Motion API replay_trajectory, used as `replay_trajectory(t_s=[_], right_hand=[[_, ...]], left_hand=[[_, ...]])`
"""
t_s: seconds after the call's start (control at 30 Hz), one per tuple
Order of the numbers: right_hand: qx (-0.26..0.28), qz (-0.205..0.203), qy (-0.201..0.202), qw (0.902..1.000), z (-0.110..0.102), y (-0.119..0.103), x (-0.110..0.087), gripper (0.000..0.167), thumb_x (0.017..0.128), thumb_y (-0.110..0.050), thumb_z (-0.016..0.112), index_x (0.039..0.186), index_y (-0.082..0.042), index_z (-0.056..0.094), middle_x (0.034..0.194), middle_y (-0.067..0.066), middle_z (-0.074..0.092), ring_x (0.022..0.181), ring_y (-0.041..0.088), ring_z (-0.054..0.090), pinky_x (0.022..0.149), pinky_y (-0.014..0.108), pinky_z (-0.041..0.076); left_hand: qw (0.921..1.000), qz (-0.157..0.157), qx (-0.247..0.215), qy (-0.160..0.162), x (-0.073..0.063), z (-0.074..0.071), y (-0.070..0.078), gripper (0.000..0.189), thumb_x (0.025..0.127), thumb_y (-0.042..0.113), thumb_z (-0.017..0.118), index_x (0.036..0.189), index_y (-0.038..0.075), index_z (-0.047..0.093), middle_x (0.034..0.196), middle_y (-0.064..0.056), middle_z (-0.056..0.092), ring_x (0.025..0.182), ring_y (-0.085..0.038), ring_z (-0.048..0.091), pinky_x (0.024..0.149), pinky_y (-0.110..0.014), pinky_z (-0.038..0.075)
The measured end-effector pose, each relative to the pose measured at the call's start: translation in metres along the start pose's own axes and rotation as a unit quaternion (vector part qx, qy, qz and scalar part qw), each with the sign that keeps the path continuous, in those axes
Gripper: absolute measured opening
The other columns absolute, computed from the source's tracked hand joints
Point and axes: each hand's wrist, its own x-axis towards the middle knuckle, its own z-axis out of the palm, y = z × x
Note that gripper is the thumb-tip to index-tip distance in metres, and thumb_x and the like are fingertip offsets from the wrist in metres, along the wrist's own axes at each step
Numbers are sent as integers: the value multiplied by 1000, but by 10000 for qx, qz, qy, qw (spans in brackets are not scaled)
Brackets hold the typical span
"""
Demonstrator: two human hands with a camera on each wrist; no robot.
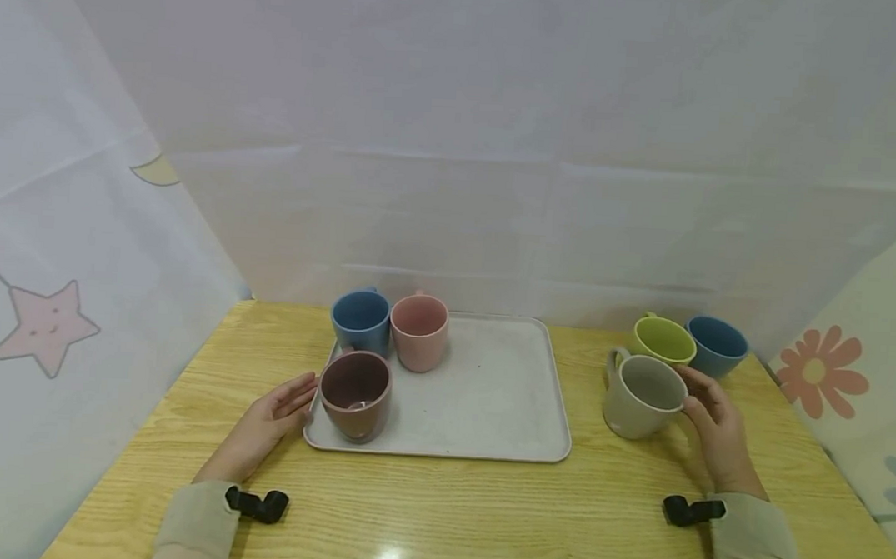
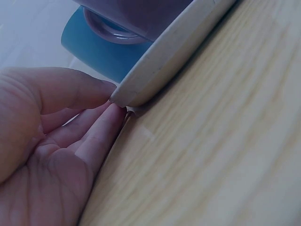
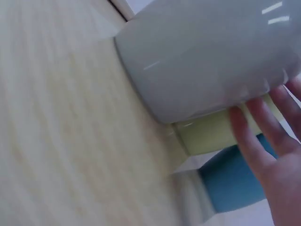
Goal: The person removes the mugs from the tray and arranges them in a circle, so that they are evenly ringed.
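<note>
With left hand point(image 1: 271, 419), pinching the pale tray point(image 1: 488, 390) at its nine-o'clock rim, thumb over fingers. With right hand point(image 1: 719, 433), touching the grey mug point(image 1: 630, 411), at that hand's ten o'clock, through spread fingers. Beyond, at eleven, lime mug point(image 1: 665, 339); at twelve, dark-blue mug point(image 1: 718, 350). From tray centre: brown mug point(image 1: 359, 413) at nine, lighter-blue mug point(image 1: 363, 338) at ten, pink mug point(image 1: 420, 349) at eleven. Beneath, wood-grain table point(image 1: 445, 513); at twelve, white sheet point(image 1: 449, 79).

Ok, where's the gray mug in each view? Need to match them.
Head: gray mug right of the tray, by the right hand.
Left wrist: not in it.
Right wrist: large, upper right, yellow-green mug below it in frame.
Shared landmark: wooden tabletop, in all three.
</note>
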Motion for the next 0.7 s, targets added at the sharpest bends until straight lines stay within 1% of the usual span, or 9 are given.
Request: replay_trajectory(t_s=[0.07,0.17,0.27,0.33,0.37,0.43,0.57,0.6,0.7], right_hand=[[-494,-68,451,9977,1,-5,3,33,106,-2,47,136,12,53,118,-7,67,106,2,61,88,10,48],[-1076,-245,1211,9865,5,-14,9,29,107,-5,47,125,14,60,104,-9,68,94,1,65,84,10,51],[-958,-500,1767,9783,11,-25,13,28,107,-6,50,117,17,63,98,-9,68,89,3,66,83,12,52],[-747,-717,1940,9755,16,-33,14,26,106,-4,51,114,18,63,99,-7,68,89,4,65,83,13,52],[-504,-883,1949,9755,19,-37,15,25,105,-2,52,113,19,63,99,-4,67,89,5,64,83,13,52],[-338,-1238,1868,9740,27,-46,16,23,102,2,53,111,21,62,100,-1,67,89,8,64,83,14,52],[-362,-1900,1450,9703,48,-63,16,19,98,8,54,106,25,60,101,3,65,89,10,63,83,15,52],[-511,-2011,1341,9690,54,-66,16,18,97,10,54,105,25,60,101,2,65,90,10,63,84,15,52],[-370,-2206,957,9700,74,-74,16,15,92,18,54,104,24,61,101,8,65,94,10,63,84,15,52]], left_hand=[[10000,-1,7,-13,0,0,0,68,105,14,58,160,0,22,161,-22,30,129,10,43,100,-9,40],[10000,2,5,4,0,0,0,67,105,14,58,160,1,23,161,-21,31,131,8,43,100,-9,40],[10000,24,16,-8,-1,0,1,67,105,14,58,160,1,23,162,-21,30,132,6,42,100,-9,40],[10000,24,19,-5,-1,0,2,67,105,14,58,160,1,23,161,-21,31,132,7,43,100,-9,40],[10000,26,18,-6,0,0,2,67,105,14,58,160,1,23,161,-21,31,131,7,43,100,-9,40],[10000,34,6,-16,0,-1,1,67,105,15,58,160,1,23,161,-21,31,130,8,43,100,-9,40],[10000,39,-28,-24,1,-1,-1,67,105,15,58,160,1,23,161,-21,31,128,11,44,100,-9,40],[10000,38,-17,-22,2,-1,-2,67,105,15,58,160,1,23,161,-21,31,128,11,44,100,-9,40],[10000,24,62,14,2,-1,-4,66,105,14,58,160,1,23,161,-20,32,131,8,43,100,-9,39]])
